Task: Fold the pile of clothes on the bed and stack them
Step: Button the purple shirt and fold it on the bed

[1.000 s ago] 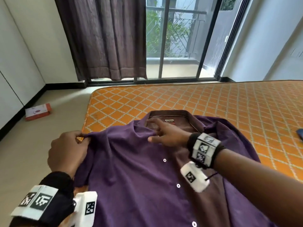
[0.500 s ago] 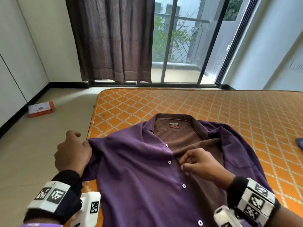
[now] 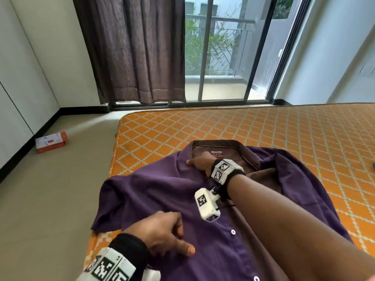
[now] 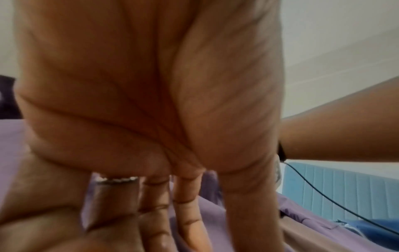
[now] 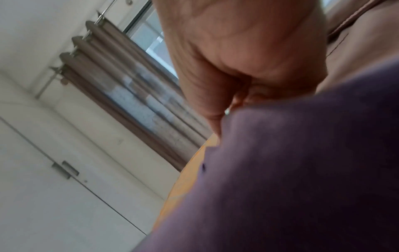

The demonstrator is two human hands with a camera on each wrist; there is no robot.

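Lying open on the bed [image 3: 263, 126], the shirt [image 3: 162, 191] is flattened by left hand [image 3: 162, 233], fingers relaxed, and pinched at the collar by right hand [image 3: 199, 162]; tugging could bunch it.

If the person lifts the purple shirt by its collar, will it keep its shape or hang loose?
The purple shirt probably hangs limp: thin cloth, already creased around the right hand. Its unbuttoned front would likely fall open. It may slide easily over the mattress.

Place: home bedroom
Signs: orange-patterned mattress [image 3: 263, 128], brown curtain [image 3: 134, 49] by sliding balcony door [image 3: 225, 57], white cupboard doors [image 3: 14, 94]
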